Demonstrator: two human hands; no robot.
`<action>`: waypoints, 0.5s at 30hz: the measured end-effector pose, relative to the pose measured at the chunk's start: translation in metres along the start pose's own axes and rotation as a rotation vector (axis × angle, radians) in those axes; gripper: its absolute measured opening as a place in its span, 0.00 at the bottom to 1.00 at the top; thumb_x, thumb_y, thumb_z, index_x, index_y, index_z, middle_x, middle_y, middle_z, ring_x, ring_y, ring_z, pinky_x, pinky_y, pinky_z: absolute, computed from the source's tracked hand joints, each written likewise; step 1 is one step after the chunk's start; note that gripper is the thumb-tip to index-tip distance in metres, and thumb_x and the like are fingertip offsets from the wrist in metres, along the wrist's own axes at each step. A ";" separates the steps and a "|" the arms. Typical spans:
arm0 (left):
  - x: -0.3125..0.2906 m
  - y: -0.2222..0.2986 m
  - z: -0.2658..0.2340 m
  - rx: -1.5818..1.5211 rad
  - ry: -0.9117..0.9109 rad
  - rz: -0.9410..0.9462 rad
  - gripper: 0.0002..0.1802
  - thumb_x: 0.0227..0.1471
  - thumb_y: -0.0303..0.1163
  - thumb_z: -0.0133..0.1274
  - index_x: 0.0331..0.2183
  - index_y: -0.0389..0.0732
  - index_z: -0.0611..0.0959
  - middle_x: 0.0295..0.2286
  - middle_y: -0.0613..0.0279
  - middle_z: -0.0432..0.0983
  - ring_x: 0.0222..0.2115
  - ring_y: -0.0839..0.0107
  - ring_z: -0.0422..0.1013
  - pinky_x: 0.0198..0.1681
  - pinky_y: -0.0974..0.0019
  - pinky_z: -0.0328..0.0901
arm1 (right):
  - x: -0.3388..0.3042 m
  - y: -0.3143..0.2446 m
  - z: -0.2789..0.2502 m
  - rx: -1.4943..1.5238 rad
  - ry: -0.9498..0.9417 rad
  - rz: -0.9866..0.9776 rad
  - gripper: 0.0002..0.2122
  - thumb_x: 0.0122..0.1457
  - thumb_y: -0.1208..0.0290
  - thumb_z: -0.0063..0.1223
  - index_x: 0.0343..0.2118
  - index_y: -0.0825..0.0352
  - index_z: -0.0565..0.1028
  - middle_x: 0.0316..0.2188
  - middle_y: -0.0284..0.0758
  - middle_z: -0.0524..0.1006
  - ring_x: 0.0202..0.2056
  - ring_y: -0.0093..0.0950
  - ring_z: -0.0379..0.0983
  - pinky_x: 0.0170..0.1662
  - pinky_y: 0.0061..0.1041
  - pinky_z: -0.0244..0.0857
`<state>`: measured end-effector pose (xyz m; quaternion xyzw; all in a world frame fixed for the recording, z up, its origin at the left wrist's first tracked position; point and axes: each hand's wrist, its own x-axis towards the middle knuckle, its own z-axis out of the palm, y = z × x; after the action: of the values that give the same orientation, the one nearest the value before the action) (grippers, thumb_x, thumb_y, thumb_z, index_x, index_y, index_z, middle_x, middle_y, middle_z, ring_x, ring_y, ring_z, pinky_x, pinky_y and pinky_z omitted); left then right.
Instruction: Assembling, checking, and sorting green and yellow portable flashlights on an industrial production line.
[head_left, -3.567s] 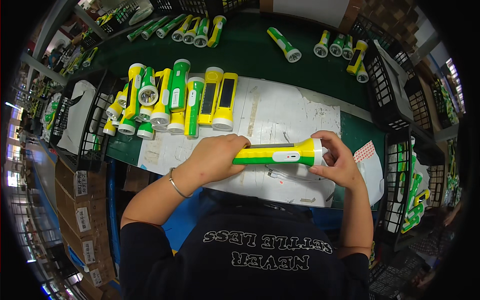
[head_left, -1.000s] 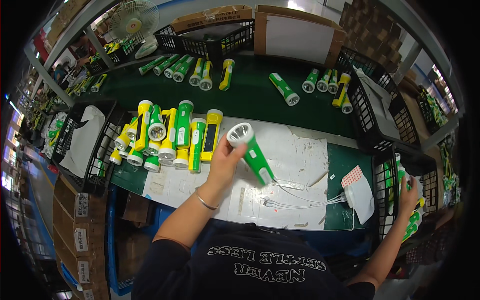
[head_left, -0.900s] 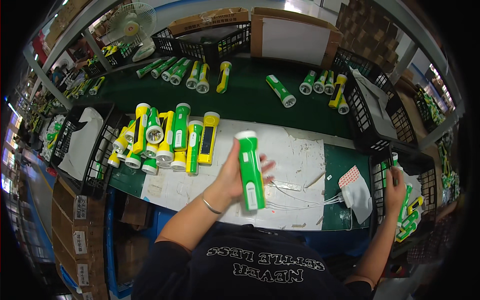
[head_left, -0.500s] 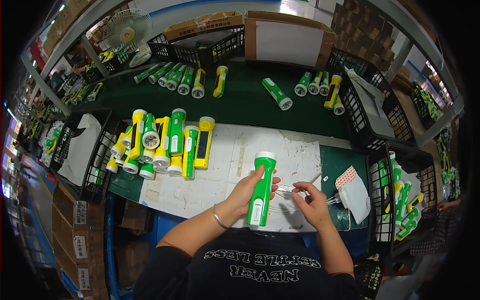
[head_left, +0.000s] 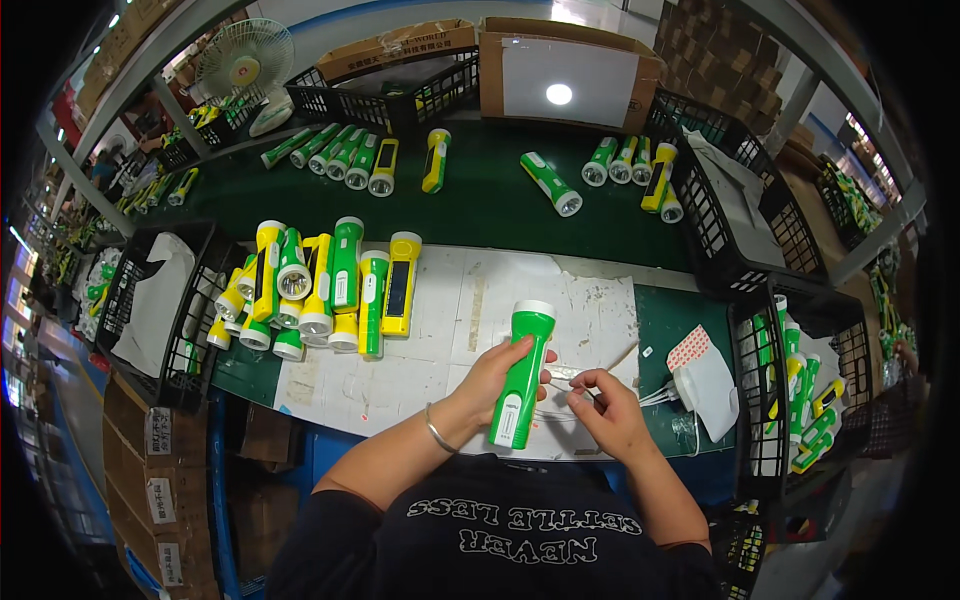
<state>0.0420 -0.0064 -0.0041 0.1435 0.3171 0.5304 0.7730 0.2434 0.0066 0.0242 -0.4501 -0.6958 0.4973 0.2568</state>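
Observation:
My left hand point(head_left: 497, 376) is wrapped round a green flashlight point(head_left: 521, 372) with a white head rim. The head points away from me, and its white switch panel faces up. Just right of it, my right hand point(head_left: 611, 412) is curled with thumb and forefinger pinched together; whatever they hold is too small to make out. Thin white cables point(head_left: 657, 397) run close by that hand to a white block with a sheet point(head_left: 708, 400). A bright round light spot point(head_left: 559, 94) shows on the white panel of the cardboard box point(head_left: 645, 75) ahead.
Several green and yellow flashlights point(head_left: 346, 268) are heaped at the left of the white work sheet point(head_left: 455, 300). More flashlights point(head_left: 551, 184) lie on the green bench point(head_left: 470, 215). Black crates stand at left point(head_left: 190, 300) and right point(head_left: 765, 385). A fan point(head_left: 244, 65) stands far left.
The light spot has appeared on the box's white panel. My right hand has come slightly left and closed its fingertips, while my left hand still holds the flashlight.

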 end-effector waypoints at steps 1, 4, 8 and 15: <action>0.000 0.001 0.001 -0.010 0.010 0.007 0.19 0.55 0.39 0.46 0.44 0.37 0.66 0.36 0.55 0.70 0.30 0.71 0.69 0.27 0.65 0.70 | 0.001 0.000 0.001 -0.036 0.006 -0.037 0.09 0.51 0.69 0.54 0.33 0.68 0.72 0.25 0.30 0.72 0.17 0.18 0.61 0.20 0.18 0.55; 0.004 0.002 0.001 0.029 0.054 0.042 0.19 0.55 0.38 0.46 0.44 0.37 0.66 0.37 0.56 0.70 0.30 0.71 0.69 0.27 0.65 0.70 | 0.006 -0.004 0.004 -0.211 0.036 -0.219 0.07 0.52 0.71 0.52 0.31 0.68 0.71 0.24 0.34 0.71 0.20 0.28 0.66 0.23 0.24 0.60; 0.002 0.008 0.006 0.149 0.035 0.076 0.19 0.55 0.37 0.46 0.45 0.36 0.67 0.36 0.56 0.70 0.33 0.71 0.69 0.31 0.66 0.70 | 0.005 -0.026 0.009 -0.638 0.098 -0.555 0.05 0.51 0.71 0.52 0.25 0.65 0.70 0.21 0.35 0.68 0.19 0.35 0.68 0.21 0.29 0.62; 0.008 0.002 0.004 0.217 0.007 0.115 0.20 0.59 0.44 0.39 0.43 0.37 0.68 0.36 0.56 0.70 0.31 0.73 0.69 0.33 0.69 0.68 | 0.016 -0.026 0.025 -0.894 0.031 -0.692 0.06 0.43 0.72 0.54 0.21 0.61 0.68 0.18 0.32 0.65 0.14 0.30 0.66 0.17 0.28 0.60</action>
<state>0.0448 0.0024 -0.0023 0.2427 0.3665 0.5370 0.7200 0.2061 0.0062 0.0373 -0.2681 -0.9419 0.0344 0.1993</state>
